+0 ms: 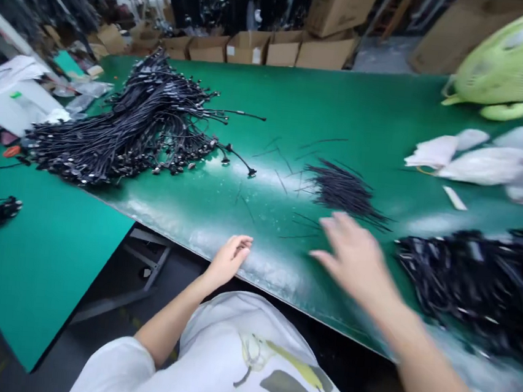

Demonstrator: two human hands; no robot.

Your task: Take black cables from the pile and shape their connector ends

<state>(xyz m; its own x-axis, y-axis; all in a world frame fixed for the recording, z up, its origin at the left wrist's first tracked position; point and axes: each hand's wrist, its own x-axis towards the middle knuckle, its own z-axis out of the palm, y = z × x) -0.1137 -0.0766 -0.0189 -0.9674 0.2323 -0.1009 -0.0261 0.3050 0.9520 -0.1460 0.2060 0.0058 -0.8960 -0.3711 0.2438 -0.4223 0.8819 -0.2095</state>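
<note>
Right hand [357, 260], open, near black wire pile [345, 192]

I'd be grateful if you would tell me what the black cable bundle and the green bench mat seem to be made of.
The black cable bundle looks like flexible plastic or rubber sheathing, given its bending strands and sheen. The green bench mat seems glossy vinyl or rubber, reflecting light.

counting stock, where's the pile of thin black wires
In the head view, the pile of thin black wires lies on the green mat, just beyond the right hand, left of the dark cable heap.
</note>
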